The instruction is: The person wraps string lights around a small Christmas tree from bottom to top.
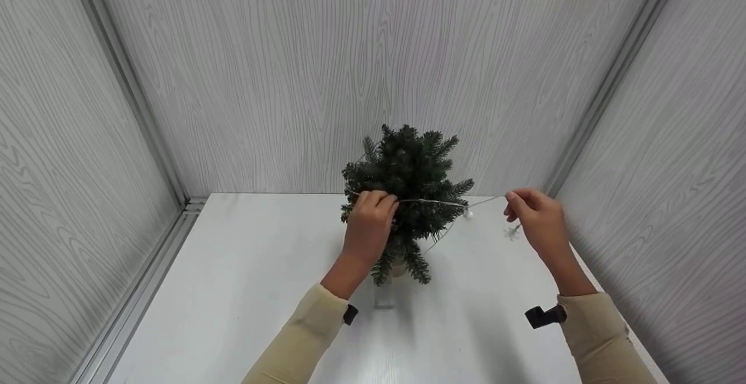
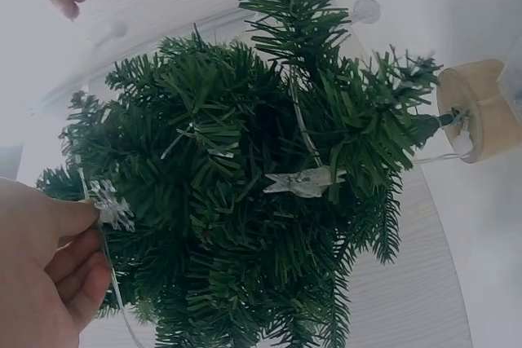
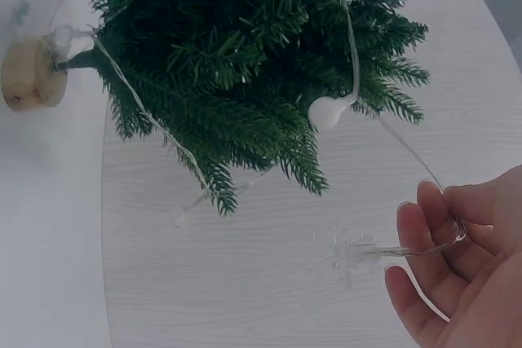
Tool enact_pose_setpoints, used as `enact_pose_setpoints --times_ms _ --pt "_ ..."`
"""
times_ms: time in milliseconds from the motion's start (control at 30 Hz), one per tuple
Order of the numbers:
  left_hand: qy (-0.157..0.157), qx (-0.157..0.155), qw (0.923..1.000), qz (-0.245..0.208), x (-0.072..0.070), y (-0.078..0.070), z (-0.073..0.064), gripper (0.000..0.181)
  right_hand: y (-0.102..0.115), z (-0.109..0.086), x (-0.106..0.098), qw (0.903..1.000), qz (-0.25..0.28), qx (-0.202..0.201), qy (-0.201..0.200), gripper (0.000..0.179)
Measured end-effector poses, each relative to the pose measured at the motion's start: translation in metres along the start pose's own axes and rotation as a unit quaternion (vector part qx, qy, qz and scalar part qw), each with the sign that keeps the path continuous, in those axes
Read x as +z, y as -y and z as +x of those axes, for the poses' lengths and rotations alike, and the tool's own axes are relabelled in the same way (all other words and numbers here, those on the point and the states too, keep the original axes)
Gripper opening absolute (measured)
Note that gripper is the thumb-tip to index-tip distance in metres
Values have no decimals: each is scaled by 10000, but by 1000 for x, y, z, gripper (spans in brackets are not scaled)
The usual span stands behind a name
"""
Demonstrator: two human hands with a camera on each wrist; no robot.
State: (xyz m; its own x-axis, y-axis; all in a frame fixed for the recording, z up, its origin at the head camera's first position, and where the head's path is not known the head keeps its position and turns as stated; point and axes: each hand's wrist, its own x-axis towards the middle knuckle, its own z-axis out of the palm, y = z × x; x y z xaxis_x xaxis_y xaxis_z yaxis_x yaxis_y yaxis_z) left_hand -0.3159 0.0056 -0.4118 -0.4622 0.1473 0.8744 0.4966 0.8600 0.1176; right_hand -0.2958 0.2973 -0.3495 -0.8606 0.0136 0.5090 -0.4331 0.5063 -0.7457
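A small green artificial Christmas tree [image 1: 408,165] stands on the white table, its round wooden base [image 3: 33,75] showing in the wrist views. A clear string of lights [image 1: 431,201] stretches across its front between both hands. My left hand [image 1: 370,224] pinches the string against the branches, beside a snowflake light [image 2: 112,205]. Off to the tree's right, my right hand [image 1: 537,218] pinches the wire between thumb and forefinger. Another snowflake light [image 3: 347,257] dangles from the wire at that hand. Between the hands hangs a white ball light [image 3: 328,112]. A star-shaped light [image 2: 303,182] lies on the branches.
The white table [image 1: 256,291] meets a grey wood-grain panel [image 1: 280,81] behind the tree, with more panels on both sides. A clear box-like piece [image 1: 383,296] sits in front of the base. More wire [image 3: 147,112] runs from the base along the lower branches.
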Motion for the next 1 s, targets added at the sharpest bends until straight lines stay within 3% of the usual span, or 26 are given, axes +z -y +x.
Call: enact_pose_setpoints --times_ms 167,333,600,800,1000 --pt "-63 184 9994 -278 1 -13 6 13 25 -4 8 10000 -41 -31 12 22" --pt "68 294 9969 -730 3 -29 17 15 38 -1 16 9998 194 -61 44 23" --pt "445 285 9844 -1678 16 -54 37 19 53 0 33 9994 294 -151 43 21" --pt "767 20 9750 -2086 23 -65 47 19 45 2 46 9989 317 -296 194 23" --pt "718 -219 9701 -2306 29 -64 52 14 22 5 47 9979 465 -317 325 26"
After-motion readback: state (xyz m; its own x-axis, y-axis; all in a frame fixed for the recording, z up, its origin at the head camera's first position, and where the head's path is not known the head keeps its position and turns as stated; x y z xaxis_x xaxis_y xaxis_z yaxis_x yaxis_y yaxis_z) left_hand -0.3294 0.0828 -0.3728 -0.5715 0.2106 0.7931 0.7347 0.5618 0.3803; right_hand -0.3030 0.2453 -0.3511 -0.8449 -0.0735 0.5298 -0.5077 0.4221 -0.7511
